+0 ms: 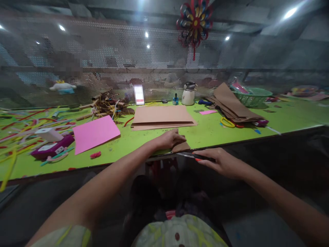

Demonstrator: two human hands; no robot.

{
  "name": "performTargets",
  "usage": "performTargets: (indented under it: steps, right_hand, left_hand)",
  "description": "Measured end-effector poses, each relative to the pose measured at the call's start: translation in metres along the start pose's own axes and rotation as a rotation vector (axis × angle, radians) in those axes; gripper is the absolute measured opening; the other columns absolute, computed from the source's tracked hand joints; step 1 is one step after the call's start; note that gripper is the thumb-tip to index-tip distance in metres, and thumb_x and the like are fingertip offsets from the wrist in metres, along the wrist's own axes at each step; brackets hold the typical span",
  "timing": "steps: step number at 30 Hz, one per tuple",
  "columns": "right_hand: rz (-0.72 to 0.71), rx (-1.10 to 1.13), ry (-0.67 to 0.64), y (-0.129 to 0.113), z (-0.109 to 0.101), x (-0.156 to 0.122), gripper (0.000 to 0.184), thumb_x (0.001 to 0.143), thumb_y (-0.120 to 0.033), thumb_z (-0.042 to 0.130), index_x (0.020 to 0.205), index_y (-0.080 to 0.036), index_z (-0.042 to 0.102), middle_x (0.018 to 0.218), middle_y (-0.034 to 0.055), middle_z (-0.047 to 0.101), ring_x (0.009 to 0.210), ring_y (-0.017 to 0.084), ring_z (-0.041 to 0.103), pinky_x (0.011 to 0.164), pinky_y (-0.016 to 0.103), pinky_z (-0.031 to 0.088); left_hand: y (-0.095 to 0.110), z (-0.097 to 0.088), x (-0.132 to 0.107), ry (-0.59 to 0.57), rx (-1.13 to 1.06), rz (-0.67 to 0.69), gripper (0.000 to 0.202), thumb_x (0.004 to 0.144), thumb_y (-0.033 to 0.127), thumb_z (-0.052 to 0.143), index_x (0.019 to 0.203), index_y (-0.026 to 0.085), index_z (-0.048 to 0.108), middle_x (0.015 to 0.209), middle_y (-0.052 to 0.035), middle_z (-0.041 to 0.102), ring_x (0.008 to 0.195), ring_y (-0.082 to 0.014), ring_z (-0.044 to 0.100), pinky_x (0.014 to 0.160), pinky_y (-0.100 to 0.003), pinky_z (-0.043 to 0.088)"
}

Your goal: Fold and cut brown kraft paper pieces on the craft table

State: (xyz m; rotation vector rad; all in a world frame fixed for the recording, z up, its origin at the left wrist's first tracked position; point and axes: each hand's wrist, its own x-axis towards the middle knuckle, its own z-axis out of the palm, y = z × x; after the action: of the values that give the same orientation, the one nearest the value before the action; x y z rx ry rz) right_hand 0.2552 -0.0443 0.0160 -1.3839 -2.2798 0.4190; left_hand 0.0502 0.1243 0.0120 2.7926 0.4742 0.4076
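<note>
At the front edge of the green table [138, 145], my left hand [171, 139] is closed on a small piece of brown card [181, 147], its fingers pressed together at the card's upper side. My right hand [222, 163] grips a pair of scissors [190, 156] with black and orange handles. The blades point left, just below the card's lower edge; whether they touch it I cannot tell. Beyond my hands lie larger folded sheets of brown card [163, 116]. A pink sheet of paper [96, 133] rests to the left.
Pipe cleaners [15, 137], a purple box [52, 147] and a bundle of brown sticks [108, 104] lie on the left. A white jug [189, 94] and a blue bottle [175, 100] stand at the back. Brown sheets [233, 104], yellow-handled scissors [227, 122] and a green basket [254, 97] sit right.
</note>
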Motion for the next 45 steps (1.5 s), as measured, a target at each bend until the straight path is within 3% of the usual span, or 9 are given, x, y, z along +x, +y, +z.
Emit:
performTargets:
  steps: [10, 18, 22, 24, 27, 31, 36, 40, 45]
  right_hand:
    - [0.014, 0.052, 0.000, 0.000, 0.001, 0.016, 0.038, 0.089, -0.040, 0.053, 0.119, -0.019, 0.064, 0.116, 0.0075, 0.068, 0.106, 0.025, 0.063, 0.090, 0.035, 0.049]
    - [0.051, 0.302, -0.095, -0.021, -0.001, -0.010, 0.037, 0.085, -0.038, 0.059, 0.120, -0.026, 0.064, 0.118, 0.0035, 0.067, 0.106, 0.022, 0.062, 0.093, 0.031, 0.047]
    - [0.228, 0.319, 0.074, -0.001, -0.014, -0.015, 0.041, 0.083, -0.042, 0.058, 0.119, -0.023, 0.065, 0.095, 0.0048, 0.072, 0.075, 0.018, 0.065, 0.062, 0.025, 0.051]
    - [0.326, 0.253, 0.240, 0.023, -0.023, -0.005, 0.049, 0.083, -0.047, 0.055, 0.122, -0.018, 0.063, 0.073, 0.0027, 0.068, 0.052, 0.013, 0.056, 0.045, 0.023, 0.043]
    - [0.329, 0.064, 0.486, 0.064, -0.033, 0.026, 0.052, 0.078, -0.048, 0.058, 0.112, -0.010, 0.068, 0.064, 0.0039, 0.065, 0.052, 0.016, 0.054, 0.049, 0.026, 0.042]
    - [0.231, 0.056, 0.474, 0.094, -0.028, 0.078, 0.042, 0.078, -0.041, 0.058, 0.109, -0.015, 0.069, 0.086, 0.0096, 0.071, 0.075, 0.023, 0.061, 0.069, 0.034, 0.047]
    - [0.181, 0.156, 0.540, 0.075, -0.011, 0.119, 0.037, 0.076, -0.038, 0.063, 0.103, -0.013, 0.070, 0.110, 0.0185, 0.065, 0.109, 0.033, 0.051, 0.092, 0.046, 0.038]
    - [0.118, 0.416, 0.322, 0.045, 0.008, 0.136, 0.037, 0.080, -0.047, 0.059, 0.094, -0.016, 0.071, 0.090, 0.0095, 0.070, 0.078, 0.020, 0.062, 0.069, 0.032, 0.049]
    - [0.182, 0.720, 0.205, 0.028, 0.026, 0.145, 0.040, 0.073, -0.052, 0.064, 0.075, -0.011, 0.066, 0.058, 0.0017, 0.060, 0.046, 0.010, 0.049, 0.045, 0.023, 0.038]
  left_hand:
    - [0.000, -0.001, 0.000, -0.003, -0.033, -0.033, 0.032, 0.092, 0.030, 0.046, 0.113, 0.020, 0.068, 0.076, -0.0013, 0.040, 0.070, -0.0146, 0.043, 0.069, -0.025, 0.035]
    - [-0.002, 0.001, 0.001, 0.047, -0.086, -0.031, 0.028, 0.089, 0.025, 0.050, 0.107, 0.019, 0.071, 0.076, -0.0037, 0.049, 0.071, -0.0149, 0.047, 0.069, -0.025, 0.038]
    - [-0.002, -0.003, -0.002, 0.129, -0.352, -0.092, 0.028, 0.082, 0.019, 0.057, 0.106, 0.016, 0.070, 0.087, -0.0067, 0.065, 0.077, -0.0154, 0.056, 0.072, -0.024, 0.043]
    - [-0.002, -0.006, -0.003, 0.205, -0.490, -0.155, 0.034, 0.077, 0.017, 0.060, 0.110, 0.014, 0.068, 0.092, -0.0069, 0.068, 0.079, -0.0160, 0.059, 0.072, -0.024, 0.044]
    - [-0.004, -0.011, -0.004, 0.339, -0.608, -0.271, 0.042, 0.072, 0.019, 0.064, 0.113, 0.010, 0.066, 0.081, -0.0055, 0.067, 0.070, -0.0142, 0.057, 0.064, -0.023, 0.044]
    - [-0.009, -0.015, -0.007, 0.501, -0.711, -0.330, 0.046, 0.068, 0.020, 0.067, 0.113, 0.010, 0.065, 0.077, -0.0045, 0.064, 0.066, -0.0130, 0.055, 0.060, -0.023, 0.042]
    - [-0.020, -0.013, -0.009, 0.635, -0.719, -0.350, 0.043, 0.064, 0.021, 0.069, 0.106, 0.012, 0.066, 0.077, -0.0045, 0.065, 0.070, -0.0160, 0.058, 0.065, -0.027, 0.046]
    - [-0.022, -0.014, -0.009, 0.711, -0.734, -0.327, 0.034, 0.065, 0.024, 0.069, 0.097, 0.014, 0.068, 0.085, -0.0078, 0.069, 0.078, -0.0190, 0.061, 0.073, -0.031, 0.047]
    - [-0.018, -0.018, -0.010, 0.790, -0.840, -0.378, 0.036, 0.065, 0.029, 0.071, 0.097, 0.013, 0.066, 0.084, -0.0071, 0.068, 0.077, -0.0183, 0.061, 0.070, -0.029, 0.048]
